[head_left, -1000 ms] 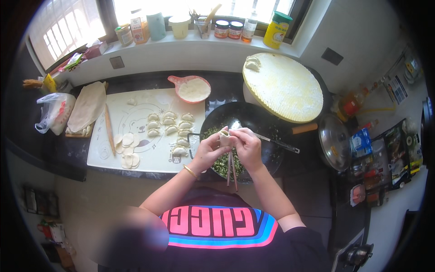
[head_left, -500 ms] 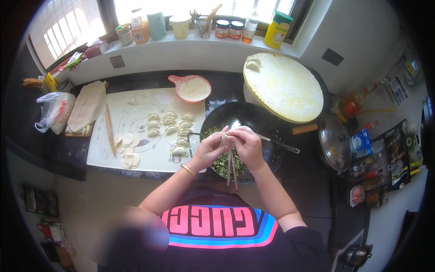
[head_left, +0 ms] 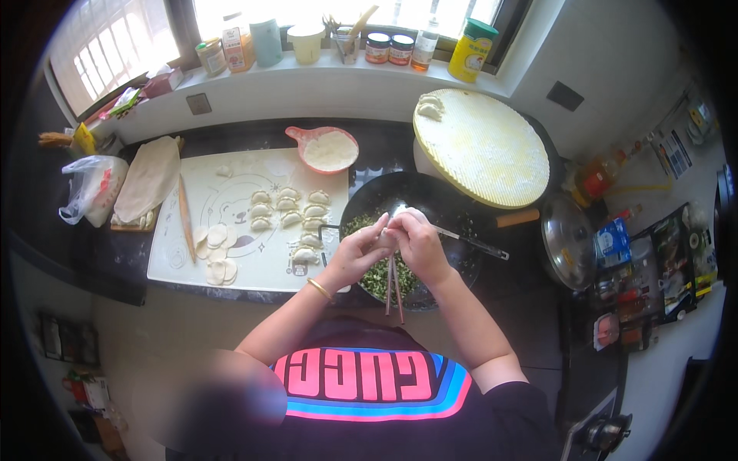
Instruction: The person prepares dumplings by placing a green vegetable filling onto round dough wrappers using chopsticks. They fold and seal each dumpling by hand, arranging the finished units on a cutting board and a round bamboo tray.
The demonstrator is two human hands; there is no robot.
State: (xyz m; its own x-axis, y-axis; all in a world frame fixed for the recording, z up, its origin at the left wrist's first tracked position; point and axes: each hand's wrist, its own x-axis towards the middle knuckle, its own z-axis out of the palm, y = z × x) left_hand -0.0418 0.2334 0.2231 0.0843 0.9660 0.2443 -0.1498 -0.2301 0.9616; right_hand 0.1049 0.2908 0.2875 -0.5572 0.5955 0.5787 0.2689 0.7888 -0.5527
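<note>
Over the wok (head_left: 461, 269), my left hand (head_left: 360, 252) and my right hand (head_left: 421, 244) meet, both closed with the fingertips pinched together. Between them they hold a dumpling, mostly hidden by the fingers. Chopped green filling (head_left: 384, 278) lies in the wok below. A pair of chopsticks (head_left: 396, 296) sticks out toward me over the near rim, under my hands. To the left, a pale board (head_left: 173, 238) carries rows of folded dumplings (head_left: 288, 206), a pile of round wrappers (head_left: 218, 244) and a wooden rolling pin (head_left: 186, 221).
A pink scoop (head_left: 307, 146) of flour stands at the board's far edge. The round yellow tray (head_left: 484, 146) at far right holds a few dumplings at its left edge. A metal-handled utensil (head_left: 480, 244) crosses the wok's right rim, near its wooden handle (head_left: 516, 219) and a glass lid (head_left: 567, 242).
The fingers of my right hand have curled further over the dumpling, covering more of it. Both hands stay at the same spot above the wok.
</note>
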